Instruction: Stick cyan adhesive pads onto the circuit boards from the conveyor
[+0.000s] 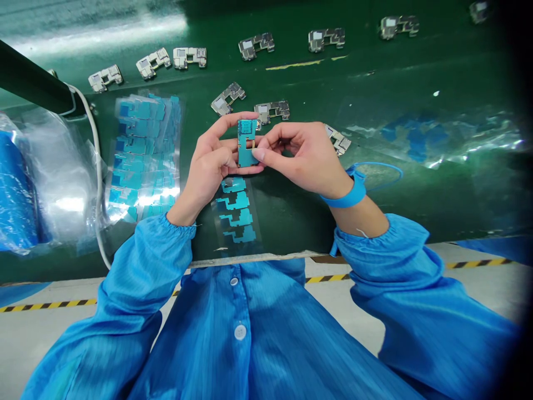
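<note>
My left hand grips a small circuit board upright by its edges, fingers closed around it. Blue film covers most of the board's face. My right hand is closed in a pinch, its thumb and forefinger at the board's lower right edge, on or beside the film; whether a separate piece lies between the fingertips cannot be made out. Just below the hands lies a clear sheet with blue die-cut stickers. A blue wrist strap circles my right wrist.
More circuit boards lie in a loose row at the back. Stacked sticker sheets lie left, near a white cable and plastic bags. A dark green post juts in at left. The green table's front edge runs before me.
</note>
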`<state>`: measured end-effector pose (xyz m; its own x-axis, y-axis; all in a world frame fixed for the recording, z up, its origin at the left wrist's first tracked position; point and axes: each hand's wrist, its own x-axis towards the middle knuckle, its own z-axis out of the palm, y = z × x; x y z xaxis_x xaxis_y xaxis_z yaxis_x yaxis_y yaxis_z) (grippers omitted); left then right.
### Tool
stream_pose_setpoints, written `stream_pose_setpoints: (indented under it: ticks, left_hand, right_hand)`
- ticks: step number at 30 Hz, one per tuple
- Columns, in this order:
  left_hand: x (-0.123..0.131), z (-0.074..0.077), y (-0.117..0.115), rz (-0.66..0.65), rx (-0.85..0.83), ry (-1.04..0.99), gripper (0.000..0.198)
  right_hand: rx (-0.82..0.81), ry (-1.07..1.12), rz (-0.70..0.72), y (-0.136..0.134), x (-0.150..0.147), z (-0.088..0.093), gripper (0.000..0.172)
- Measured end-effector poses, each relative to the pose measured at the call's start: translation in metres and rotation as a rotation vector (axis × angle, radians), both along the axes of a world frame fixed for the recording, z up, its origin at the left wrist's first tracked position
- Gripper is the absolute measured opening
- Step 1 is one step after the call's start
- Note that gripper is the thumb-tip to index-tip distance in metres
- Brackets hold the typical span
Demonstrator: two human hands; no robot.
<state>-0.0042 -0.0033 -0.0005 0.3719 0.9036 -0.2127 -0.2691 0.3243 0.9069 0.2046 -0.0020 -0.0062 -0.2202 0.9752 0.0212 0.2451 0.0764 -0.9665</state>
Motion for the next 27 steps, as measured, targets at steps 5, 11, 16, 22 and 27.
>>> stream_pose_setpoints:
  ticks: [5, 11, 16, 22, 27]
  left_hand:
    - [0.0001, -0.0018, 0.0003, -0.017, 0.018, 0.002, 0.074]
    - [-0.0010, -0.0065, 0.0044, -0.035, 0.045, 0.037, 0.076]
    - [-0.0009, -0.0079, 0.0044, -0.029, 0.060, -0.005, 0.073]
    - [-0.0009, -0.0087, 0.0039, -0.019, 0.081, 0.022, 0.067]
    - [-0.0016, -0.0098, 0.0037, -0.018, 0.099, 0.062, 0.068]
  right_hand:
    - [0.008, -0.008, 0.002, -0.0003, -0.0002, 0.0000, 0.028]
    - [0.057, -0.004, 0.013, 0.0000, 0.0000, -0.0020, 0.027]
    - [0.086, 0.003, 0.021, 0.0005, 0.0006, -0.0047, 0.027]
    - [0.100, 0.008, 0.018, 0.0005, 0.0005, -0.0064, 0.028]
    - [0.107, -0.005, 0.020, 0.0010, 0.0010, -0.0073, 0.028]
